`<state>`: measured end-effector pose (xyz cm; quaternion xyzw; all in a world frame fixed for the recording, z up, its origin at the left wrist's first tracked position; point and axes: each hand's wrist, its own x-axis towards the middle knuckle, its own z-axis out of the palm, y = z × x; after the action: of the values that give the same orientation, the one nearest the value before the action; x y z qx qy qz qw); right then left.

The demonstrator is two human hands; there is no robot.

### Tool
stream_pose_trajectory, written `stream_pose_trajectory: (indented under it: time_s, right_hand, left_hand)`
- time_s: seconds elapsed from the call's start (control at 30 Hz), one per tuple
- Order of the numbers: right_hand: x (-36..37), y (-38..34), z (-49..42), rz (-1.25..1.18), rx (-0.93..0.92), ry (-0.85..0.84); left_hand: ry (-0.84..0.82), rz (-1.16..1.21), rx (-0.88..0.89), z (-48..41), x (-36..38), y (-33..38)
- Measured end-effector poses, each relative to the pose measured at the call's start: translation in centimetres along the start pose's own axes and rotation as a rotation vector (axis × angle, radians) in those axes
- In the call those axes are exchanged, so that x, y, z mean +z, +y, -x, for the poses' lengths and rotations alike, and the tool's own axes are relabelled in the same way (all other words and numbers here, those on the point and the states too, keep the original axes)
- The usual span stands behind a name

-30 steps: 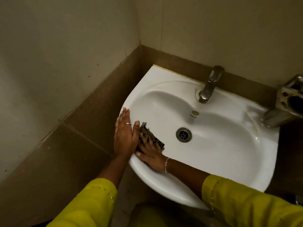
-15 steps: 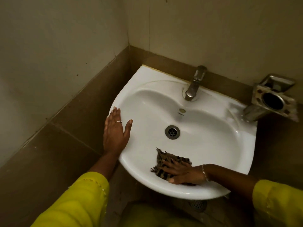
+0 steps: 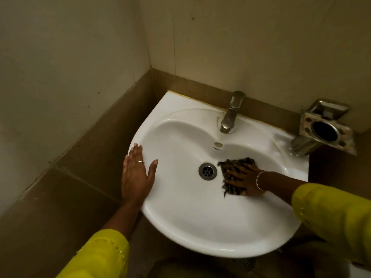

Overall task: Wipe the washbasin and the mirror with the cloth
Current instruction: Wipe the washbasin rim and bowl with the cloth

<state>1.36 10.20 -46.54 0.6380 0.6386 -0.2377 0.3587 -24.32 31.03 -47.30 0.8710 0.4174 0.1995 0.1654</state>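
Dark striped cloth (image 3: 236,163) lies crumpled under right hand (image 3: 245,179) in white washbasin (image 3: 190,217).

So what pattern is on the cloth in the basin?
Dark, tiger-like stripes on the cloth, seen in the head view under the right hand.

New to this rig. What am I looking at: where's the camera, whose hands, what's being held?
No machine here: a person in yellow sleeves works bare-handed; the one camera sits on their head, looking down. The left hand lies flat on the rim of the white ceramic washbasin. The right hand presses a dark striped cloth against the bowl, right of the round metal drain. Behind stand a metal tap and, at right, a metal wall holder. No mirror is in view.
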Motion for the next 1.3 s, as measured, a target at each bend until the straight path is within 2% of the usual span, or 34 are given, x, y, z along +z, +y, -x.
stream_pose_trajectory:
  time_s: [0.03,0.13,0.2,0.33,0.43,0.5,0.6,0.7,0.83,0.97,1.17,1.3]
  right_hand:
    - [0.5,0.4,-1.2,-0.033,0.035,-0.039]
    - [3.1,1.3,-4.9,-0.006,0.002,0.26]
    - [3.0,0.6,-5.1,-0.068,-0.004,0.291]
    - [2.2,-0.5,-3.7,-0.105,0.057,0.136]
    - [2.8,-2.3,-2.3,-0.219,0.088,-0.061]
    - [2.7,-3.9,-1.0,-0.306,0.08,-0.091]
    - [2.9,-5.7,-0.1,-0.439,-0.002,-0.136]
    - [2.4,-7.2,-0.3,-0.73,-0.23,-0.141]
    - [1.2,-10.4,-1.1,-1.094,-0.462,0.003]
    - [-1.1,-12.6,-3.6,-1.088,-0.576,0.185]
    - [-6.0,-15.0,-10.6,-0.813,-0.386,0.598]
    - [-8.8,-13.6,-13.8,-0.74,-0.245,0.721]
  left_hand:
    - [0.0,-0.005,-0.002,0.0,0.0,0.0]
    - [0.003,-0.017,0.007,0.1,0.1,0.0]
    - [-0.002,-0.021,0.009,0.0,0.1,-0.1]
    - [-0.02,-0.023,0.008,0.1,0.0,0.0]
    - [-0.026,-0.004,-0.007,0.0,-0.1,0.2]
    - [-0.026,0.015,-0.012,0.0,-0.3,0.3]
    - [-0.021,0.048,-0.022,0.0,-0.4,0.3]
    - [-0.016,0.05,-0.015,0.1,-0.4,0.3]
    - [-0.011,0.07,-0.022,0.2,-0.4,0.4]
    - [-0.009,0.105,-0.036,0.3,-0.5,0.5]
    - [0.008,0.088,-0.039,0.3,-0.5,0.3]
    - [-0.002,0.073,-0.034,0.2,-0.4,0.3]
